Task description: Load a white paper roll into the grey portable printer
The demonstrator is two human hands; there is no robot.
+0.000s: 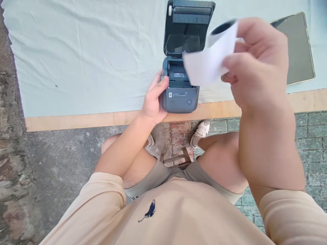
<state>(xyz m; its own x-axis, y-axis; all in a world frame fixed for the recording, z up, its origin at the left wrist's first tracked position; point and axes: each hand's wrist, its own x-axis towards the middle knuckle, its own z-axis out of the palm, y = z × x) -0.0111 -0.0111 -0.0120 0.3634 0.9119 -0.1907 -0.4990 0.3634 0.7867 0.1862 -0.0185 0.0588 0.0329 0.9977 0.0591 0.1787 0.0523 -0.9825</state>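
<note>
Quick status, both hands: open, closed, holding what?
Left hand: closed on the side of the dark printer, thumb at its edge.
Right hand: closed on the white paper roll, loose end hanging out.

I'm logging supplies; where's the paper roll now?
In the head view, the paper roll is right of centre, in the right hand, partly covering the right side of the printer.

Bare-forearmed, a person extends the left arm forward and inward, the left grip curled with its thumb uppermost. The right arm rises nearer the camera, the right grip pinched and slightly blurred.
</note>
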